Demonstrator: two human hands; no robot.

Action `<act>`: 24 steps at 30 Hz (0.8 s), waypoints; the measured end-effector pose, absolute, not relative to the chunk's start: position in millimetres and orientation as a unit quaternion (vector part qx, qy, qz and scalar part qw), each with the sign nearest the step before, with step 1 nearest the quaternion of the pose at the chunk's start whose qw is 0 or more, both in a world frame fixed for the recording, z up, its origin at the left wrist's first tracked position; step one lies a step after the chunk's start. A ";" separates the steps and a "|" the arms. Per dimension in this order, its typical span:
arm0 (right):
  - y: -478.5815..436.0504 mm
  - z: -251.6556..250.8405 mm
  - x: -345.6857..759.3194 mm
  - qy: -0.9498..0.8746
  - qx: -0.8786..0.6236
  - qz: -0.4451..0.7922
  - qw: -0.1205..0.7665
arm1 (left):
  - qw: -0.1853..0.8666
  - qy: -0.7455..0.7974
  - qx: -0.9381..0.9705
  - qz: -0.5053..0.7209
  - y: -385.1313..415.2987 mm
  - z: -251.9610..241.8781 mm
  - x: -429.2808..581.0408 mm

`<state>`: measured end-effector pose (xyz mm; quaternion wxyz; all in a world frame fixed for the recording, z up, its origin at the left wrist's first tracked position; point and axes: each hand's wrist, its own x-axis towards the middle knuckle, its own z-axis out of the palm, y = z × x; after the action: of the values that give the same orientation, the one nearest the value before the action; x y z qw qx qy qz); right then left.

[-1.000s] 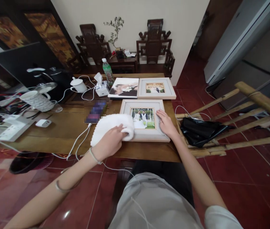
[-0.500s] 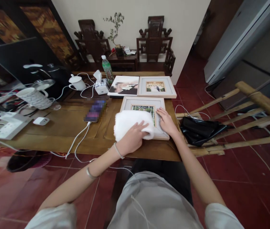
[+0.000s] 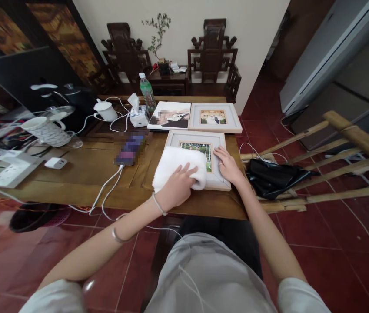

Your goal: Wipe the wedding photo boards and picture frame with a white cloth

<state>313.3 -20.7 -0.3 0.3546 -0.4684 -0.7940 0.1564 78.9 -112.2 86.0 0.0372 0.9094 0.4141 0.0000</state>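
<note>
A white fluffy cloth (image 3: 174,163) lies over the left part of a pale picture frame (image 3: 220,174) at the table's near edge. My left hand (image 3: 179,184) is pressed on the cloth with its fingers curled into it. Flat along the frame's right side rests my right hand (image 3: 228,164), fingers stretched out and touching the rim. Part of the frame's green photo (image 3: 208,152) shows between the cloth and my right hand; the cloth hides the rest.
Behind stand a second framed picture (image 3: 213,118) and a photo panel (image 3: 169,115). To the left are a phone (image 3: 130,150) with a cable, a tissue box (image 3: 138,116), a bottle (image 3: 147,91), cups and a power strip (image 3: 16,169). A bamboo chair (image 3: 301,174) holds a black bag.
My left hand has slid the cloth a little to the left across the frame, baring more of the photo. My right hand stays on the frame's right side.
</note>
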 end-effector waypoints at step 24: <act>-20.8 -3.1 314.1 -0.797 -0.459 0.173 0.351 | -0.061 0.457 0.886 0.046 12.2 64.3 47.6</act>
<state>314.1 -20.8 -3.1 0.3514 -0.4594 -0.7972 0.1732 47.6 12.2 64.3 -0.0615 0.8860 0.4573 0.0460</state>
